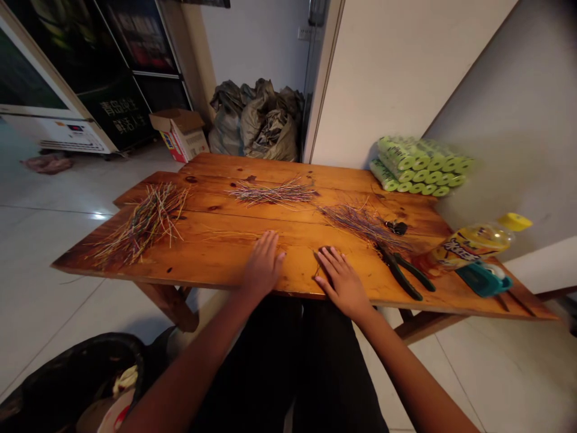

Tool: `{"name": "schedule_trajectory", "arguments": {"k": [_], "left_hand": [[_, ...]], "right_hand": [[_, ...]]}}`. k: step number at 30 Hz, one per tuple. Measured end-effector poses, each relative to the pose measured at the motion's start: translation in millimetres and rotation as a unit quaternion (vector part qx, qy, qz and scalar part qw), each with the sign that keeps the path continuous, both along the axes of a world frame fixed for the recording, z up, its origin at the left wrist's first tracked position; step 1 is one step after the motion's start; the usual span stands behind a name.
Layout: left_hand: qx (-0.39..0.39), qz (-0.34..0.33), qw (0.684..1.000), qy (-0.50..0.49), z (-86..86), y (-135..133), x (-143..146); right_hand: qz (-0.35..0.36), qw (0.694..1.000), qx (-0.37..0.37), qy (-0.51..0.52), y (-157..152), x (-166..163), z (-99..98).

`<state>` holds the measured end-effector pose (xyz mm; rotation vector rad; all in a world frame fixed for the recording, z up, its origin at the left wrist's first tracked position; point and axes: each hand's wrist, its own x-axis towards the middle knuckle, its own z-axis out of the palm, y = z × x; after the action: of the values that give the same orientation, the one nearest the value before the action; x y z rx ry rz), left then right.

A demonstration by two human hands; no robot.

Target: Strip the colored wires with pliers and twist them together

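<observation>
My left hand (262,264) lies flat and open on the near edge of the wooden table (216,252), fingers stretched forward. My right hand (340,278) rests flat beside it, fingers spread, holding nothing. Three heaps of thin coloured wires lie on the table: one at the left (142,224), one in the middle at the back (273,193) and a purplish one (360,220) just beyond my right hand. Dark-handled pliers (402,273) lie to the right of my right hand.
A yellow-capped bottle (480,240) lies on its side at the right, with a teal tool (484,278) beside it. Green rolls (417,166) are stacked against the wall. A small dark object (396,227) sits near the purple wires. A black bin (76,382) stands at lower left.
</observation>
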<state>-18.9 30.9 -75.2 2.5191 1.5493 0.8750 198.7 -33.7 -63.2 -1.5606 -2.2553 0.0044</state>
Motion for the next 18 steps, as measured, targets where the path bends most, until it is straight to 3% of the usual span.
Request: {"name": "schedule_trajectory", "arguments": {"k": [4,18], "left_hand": [[-0.032,0.026,0.999,0.019,-6.0,17.7,-22.9],[-0.061,0.004,0.992,0.107,-5.0,16.3,-16.9]], "right_hand": [[-0.009,1.000,-0.005,0.000,-0.7,3.1,0.9],[-0.015,0.997,0.001,0.073,-6.0,6.6,5.0]]}}
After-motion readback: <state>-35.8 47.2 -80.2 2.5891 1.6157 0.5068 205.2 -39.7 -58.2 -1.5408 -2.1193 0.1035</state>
